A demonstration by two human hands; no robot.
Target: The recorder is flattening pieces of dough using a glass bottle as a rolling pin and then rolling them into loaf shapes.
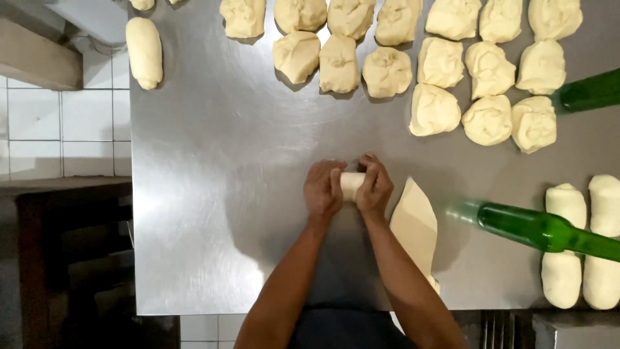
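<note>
I am gripping a dough roll (352, 185) at the middle of the frame, just below centre, on the steel counter (213, 194). My left hand (323, 189) and right hand (374, 187) are closing on its two ends, fingers curled tight around it, so only a short pale band is showing between them; the rest is hidden. A flat, smooth dough sheet (414, 226) is lying just right of my right forearm, its lower end partly covered by my arm. Lumpy, creased dough balls (387, 71) are crowding the top of the frame, the upper row cut off. Two green glass bottles (549, 231) are poking in from the right, cut off by the edge. Smooth finished rolls (563, 271) are lying at lower right, another roll (144, 52) at upper left.
</note>
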